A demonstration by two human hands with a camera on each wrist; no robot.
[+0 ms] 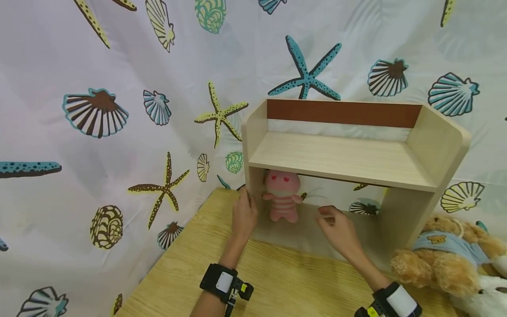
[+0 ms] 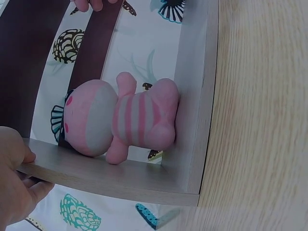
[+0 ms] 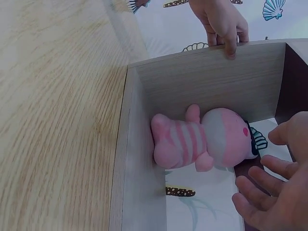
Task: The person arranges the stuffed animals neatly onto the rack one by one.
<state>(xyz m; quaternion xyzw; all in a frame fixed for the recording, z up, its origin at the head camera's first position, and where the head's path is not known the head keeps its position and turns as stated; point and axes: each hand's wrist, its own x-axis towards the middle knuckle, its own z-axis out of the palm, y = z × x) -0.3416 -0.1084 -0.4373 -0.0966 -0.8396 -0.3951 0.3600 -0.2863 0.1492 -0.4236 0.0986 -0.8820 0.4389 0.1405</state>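
A pink-and-white striped plush doll point(image 1: 283, 198) sits upright in the lower compartment of a light wooden desktop shelf point(image 1: 336, 158), close to its left side panel. My left hand point(image 1: 243, 215) grips the front edge of that panel, thumb on the inner face and fingers round the outside, as the right wrist view shows. Inside the compartment's opening, to the right of the doll, my right hand point(image 1: 336, 229) holds nothing. Its fingers point(image 3: 260, 187) are loosely bent and spread, apart from the doll's head in the head view.
The shelf stands on a wood-grain table point(image 1: 277, 273) against a curtain point(image 1: 158, 75) printed with shells and starfish. A brown teddy bear point(image 1: 447, 255) in a blue shirt leans by the shelf's right side, with a white plush toy point(image 1: 483, 297) below it.
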